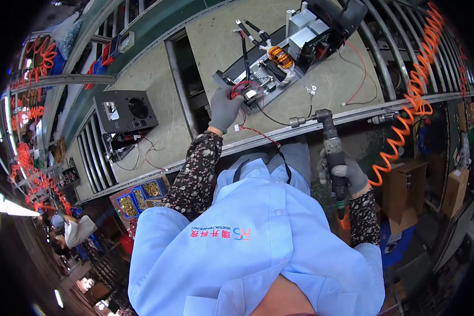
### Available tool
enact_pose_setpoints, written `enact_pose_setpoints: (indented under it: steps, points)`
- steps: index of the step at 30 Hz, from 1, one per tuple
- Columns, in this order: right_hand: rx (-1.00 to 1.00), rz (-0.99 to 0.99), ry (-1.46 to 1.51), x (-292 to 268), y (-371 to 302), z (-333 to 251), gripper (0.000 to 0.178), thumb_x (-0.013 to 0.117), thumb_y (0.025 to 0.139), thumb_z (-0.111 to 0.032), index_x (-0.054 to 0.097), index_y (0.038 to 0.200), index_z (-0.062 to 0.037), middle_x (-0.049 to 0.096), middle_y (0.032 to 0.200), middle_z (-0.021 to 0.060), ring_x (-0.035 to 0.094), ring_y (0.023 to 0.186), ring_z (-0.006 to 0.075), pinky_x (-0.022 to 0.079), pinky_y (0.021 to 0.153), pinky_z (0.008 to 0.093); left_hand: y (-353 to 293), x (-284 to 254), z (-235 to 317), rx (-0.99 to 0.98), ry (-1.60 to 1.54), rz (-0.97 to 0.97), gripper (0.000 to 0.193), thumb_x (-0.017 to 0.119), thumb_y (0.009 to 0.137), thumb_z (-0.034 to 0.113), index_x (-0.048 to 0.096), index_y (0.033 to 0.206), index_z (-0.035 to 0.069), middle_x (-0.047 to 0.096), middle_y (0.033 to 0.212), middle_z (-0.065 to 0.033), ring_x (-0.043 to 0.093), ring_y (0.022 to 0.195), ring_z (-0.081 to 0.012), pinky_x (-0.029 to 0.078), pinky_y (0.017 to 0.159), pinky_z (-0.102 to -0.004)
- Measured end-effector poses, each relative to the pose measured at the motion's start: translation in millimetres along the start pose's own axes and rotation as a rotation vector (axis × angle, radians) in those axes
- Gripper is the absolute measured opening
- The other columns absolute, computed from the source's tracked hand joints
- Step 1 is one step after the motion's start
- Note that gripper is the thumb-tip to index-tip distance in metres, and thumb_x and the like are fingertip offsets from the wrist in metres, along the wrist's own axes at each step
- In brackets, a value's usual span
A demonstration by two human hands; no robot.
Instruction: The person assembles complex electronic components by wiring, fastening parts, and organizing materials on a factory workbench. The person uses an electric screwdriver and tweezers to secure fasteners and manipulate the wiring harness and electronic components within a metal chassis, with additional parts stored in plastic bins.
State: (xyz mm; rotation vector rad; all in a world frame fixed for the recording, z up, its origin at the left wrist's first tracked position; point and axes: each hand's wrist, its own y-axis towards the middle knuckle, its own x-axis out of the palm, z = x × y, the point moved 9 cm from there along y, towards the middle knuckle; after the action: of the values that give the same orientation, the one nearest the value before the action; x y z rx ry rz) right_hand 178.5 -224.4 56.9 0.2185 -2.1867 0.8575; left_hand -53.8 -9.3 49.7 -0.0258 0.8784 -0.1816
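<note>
My right hand [351, 175], in a grey glove, is wrapped round the dark body of a right-angle power wrench [333, 142]. A metal socket [297, 121] on the wrench's head points left, over the bench's front edge. My left hand [225, 110], also gloved, has its fingers closed at a bundle of red wires [240, 88] at the near left end of an open electrical unit [268, 66]. The unit's long dark metal chassis lies diagonally on the bench, with a copper-wound coil [280, 57] and several thick black cables [246, 50] sticking up.
A second unit with a black fan cover [124, 111] stands on the bench at left. Blue bins of brass fasteners [137, 200] sit below it. A coiled orange hose [405, 121] hangs at right, by metal rollers and cardboard boxes [403, 192]. Another person [76, 230] is far left.
</note>
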Motion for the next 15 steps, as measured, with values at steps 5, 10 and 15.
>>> enact_pose_setpoints:
  steps: [5, 10, 15]
  points:
    - [-0.265, -0.014, 0.297, 10, 6, 12, 0.049, 0.064, 0.058, -0.015, 0.040, 0.099, -0.0039, 0.051, 0.081, 0.0086, 0.055, 0.068, 0.0198, 0.048, 0.062, 0.0321, -49, 56, 78, 0.033, -0.709, -0.439, 0.035, 0.059, 0.072, 0.013, 0.050, 0.103, 0.000, 0.053, 0.100, -0.0102, 0.052, 0.078, -0.0084, 0.044, 0.068, -0.0248]
    - [-0.418, -0.012, 0.150, -8, 5, -7, 0.042, 0.060, 0.057, -0.010, 0.040, 0.094, -0.0060, 0.053, 0.078, 0.0089, 0.055, 0.065, 0.0196, 0.048, 0.063, 0.0324, -96, 82, 124, 0.680, -0.323, -0.545, 0.046, 0.060, 0.065, 0.007, 0.045, 0.109, 0.001, 0.048, 0.105, -0.0144, 0.052, 0.090, -0.0249, 0.043, 0.076, -0.0325]
    - [-0.269, 0.068, 0.052, -9, 16, 6, 0.038, 0.058, 0.061, -0.010, 0.042, 0.094, -0.0021, 0.055, 0.072, 0.0092, 0.055, 0.056, 0.0178, 0.048, 0.056, 0.0286, -28, 32, 42, 0.412, 0.439, -0.101, 0.084, 0.075, 0.049, 0.027, 0.033, 0.119, 0.004, 0.043, 0.113, -0.0158, 0.043, 0.103, -0.0315, 0.035, 0.086, -0.0388]
